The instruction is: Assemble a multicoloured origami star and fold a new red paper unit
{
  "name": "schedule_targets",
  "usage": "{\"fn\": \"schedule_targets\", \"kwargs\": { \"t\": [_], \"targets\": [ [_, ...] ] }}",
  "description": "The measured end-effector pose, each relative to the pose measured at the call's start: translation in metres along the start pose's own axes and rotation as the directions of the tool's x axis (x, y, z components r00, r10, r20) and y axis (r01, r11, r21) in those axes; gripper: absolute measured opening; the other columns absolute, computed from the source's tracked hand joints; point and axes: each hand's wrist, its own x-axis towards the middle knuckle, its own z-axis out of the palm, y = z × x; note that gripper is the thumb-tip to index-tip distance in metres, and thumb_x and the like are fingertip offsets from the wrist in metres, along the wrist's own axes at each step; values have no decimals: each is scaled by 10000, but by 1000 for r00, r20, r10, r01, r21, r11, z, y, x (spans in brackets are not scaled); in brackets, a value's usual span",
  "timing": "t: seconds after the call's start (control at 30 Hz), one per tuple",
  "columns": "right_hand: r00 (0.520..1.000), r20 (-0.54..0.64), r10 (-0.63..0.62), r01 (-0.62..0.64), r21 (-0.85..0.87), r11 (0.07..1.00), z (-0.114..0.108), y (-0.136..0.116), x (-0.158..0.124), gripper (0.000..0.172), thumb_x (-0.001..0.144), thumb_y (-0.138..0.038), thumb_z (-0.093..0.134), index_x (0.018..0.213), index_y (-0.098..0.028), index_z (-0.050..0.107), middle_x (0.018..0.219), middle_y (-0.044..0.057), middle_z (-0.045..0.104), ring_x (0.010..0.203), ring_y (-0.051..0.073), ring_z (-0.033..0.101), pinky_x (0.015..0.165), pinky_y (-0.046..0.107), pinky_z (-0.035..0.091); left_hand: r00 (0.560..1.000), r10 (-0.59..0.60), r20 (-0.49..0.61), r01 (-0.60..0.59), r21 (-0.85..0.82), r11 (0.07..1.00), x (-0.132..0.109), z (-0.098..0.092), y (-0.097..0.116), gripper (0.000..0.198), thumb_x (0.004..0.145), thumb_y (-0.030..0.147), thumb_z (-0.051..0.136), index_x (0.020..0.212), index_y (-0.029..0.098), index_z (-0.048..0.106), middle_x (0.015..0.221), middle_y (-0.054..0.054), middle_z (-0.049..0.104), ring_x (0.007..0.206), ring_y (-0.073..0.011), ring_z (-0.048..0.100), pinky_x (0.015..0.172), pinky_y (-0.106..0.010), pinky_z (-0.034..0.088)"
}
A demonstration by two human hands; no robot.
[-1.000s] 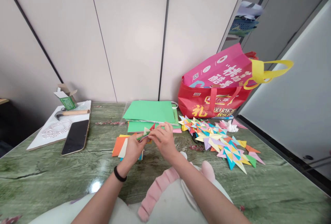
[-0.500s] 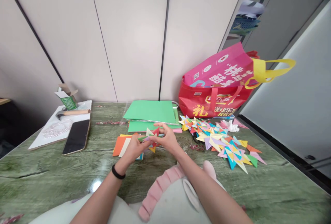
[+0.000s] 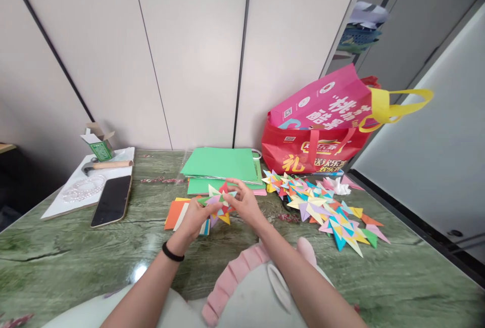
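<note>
A many-coloured folded paper star (image 3: 219, 201) is held between both hands above the green marble table (image 3: 76, 252). My left hand (image 3: 195, 218) grips its left side with the fingers closed on it. My right hand (image 3: 243, 202) pinches its right side, thumb and forefinger on the points. Just under the left hand lies a small stack of orange and cream paper squares (image 3: 178, 214). A black band sits on my left wrist.
A heap of finished paper stars (image 3: 322, 206) lies to the right. Green paper sheets (image 3: 222, 165) lie behind the hands, a red and pink bag (image 3: 322, 131) at the back right. A phone (image 3: 111, 199), a white board (image 3: 60, 201), a hammer and a small carton are at the left.
The star was edge-on and nearly flat between the hands; it has been turned and spread so its face and points now show. Both hands stayed in place.
</note>
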Motion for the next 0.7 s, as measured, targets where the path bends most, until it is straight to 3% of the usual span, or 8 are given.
{"fn": "schedule_targets", "kwargs": {
  "t": [0.13,0.33,0.53,0.6,0.7],
  "targets": [
    [999,-45,22,-20,52,998,3,8,2,628,512,-260,775,1064,-201,481,933,42,628,772,161,619,695,296,503,997,-44,-70,35,-131,991,1,0,3,214,548,302,752,587,110,666,541,-18,631,493,-111,531,499,-231,433],
    [990,8,141,-140,158,977,3,8,1,528,513,-309,771,951,-188,501,723,-1,672,663,172,641,685,327,496,997,-67,-48,57,-190,980,1,-2,5,227,511,253,787,652,114,675,571,-5,625,488,-92,512,464,-205,410],
    [998,-5,69,-68,143,987,-2,0,2,423,546,-328,755,865,-190,514,679,-12,660,634,159,624,650,304,489,989,-109,101,122,-133,984,1,-13,9,267,571,309,756,708,94,677,632,-49,632,546,-114,533,520,-228,429],
    [999,30,33,-36,117,992,-3,1,3,362,577,-330,739,828,-187,522,669,-8,650,620,151,614,636,294,487,988,-120,100,129,-85,988,0,-12,10,294,552,312,764,737,100,680,657,-54,640,597,-138,553,555,-243,437],
    [999,49,3,-7,86,996,-3,5,3,329,603,-326,723,824,-185,524,687,1,640,629,146,605,641,289,487,997,-44,64,41,35,999,-1,-7,9,265,573,346,735,660,107,661,583,-27,615,551,-128,521,530,-234,406]
  ]
}}
